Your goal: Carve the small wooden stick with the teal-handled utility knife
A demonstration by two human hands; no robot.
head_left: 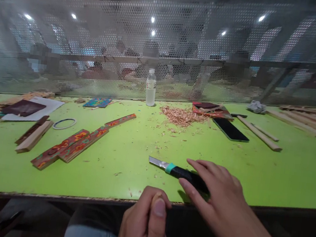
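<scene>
My left hand is closed in a fist just off the table's front edge, the thumb lying on top. A small tan tip shows above the thumb; the rest of whatever the fist wraps is hidden. My right hand has its fingers apart, thumb and forefinger either side of the black handle of a utility knife. The knife's blade is out and points left, with a green band where it meets the handle. Part of the handle is hidden behind the hand.
On the green table, painted wooden strips and plain wood pieces lie left. Wood shavings, a water bottle and a phone lie farther back. Wooden sticks are at right. A perforated screen stands behind.
</scene>
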